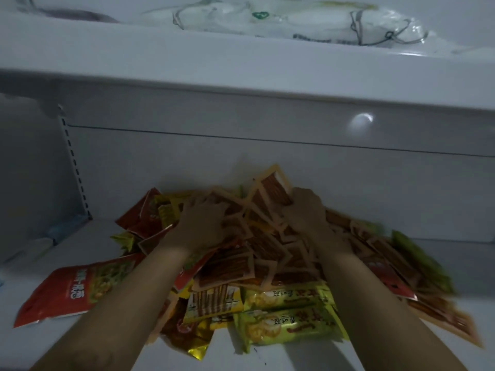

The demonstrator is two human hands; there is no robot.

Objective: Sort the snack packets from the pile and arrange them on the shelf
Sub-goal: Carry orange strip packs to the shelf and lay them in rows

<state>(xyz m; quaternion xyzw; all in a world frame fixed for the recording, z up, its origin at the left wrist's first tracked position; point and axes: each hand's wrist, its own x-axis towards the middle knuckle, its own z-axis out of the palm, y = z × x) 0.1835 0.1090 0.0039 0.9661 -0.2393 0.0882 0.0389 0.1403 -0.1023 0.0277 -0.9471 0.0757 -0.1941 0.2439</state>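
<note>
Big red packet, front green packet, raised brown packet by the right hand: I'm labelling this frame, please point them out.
big red packet [53, 298]: head view, its red left half.
front green packet [292, 328]: head view, middle of its face.
raised brown packet [276, 187]: head view, its striped panel.

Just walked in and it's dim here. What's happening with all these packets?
A person has both hands in a pile of snack packets on a white shelf. The left hand lies spread on the pile; the right hand grips some orange-brown packets at its top. A large red packet lies flat left of the pile. Nothing looks sorted yet.
</note>
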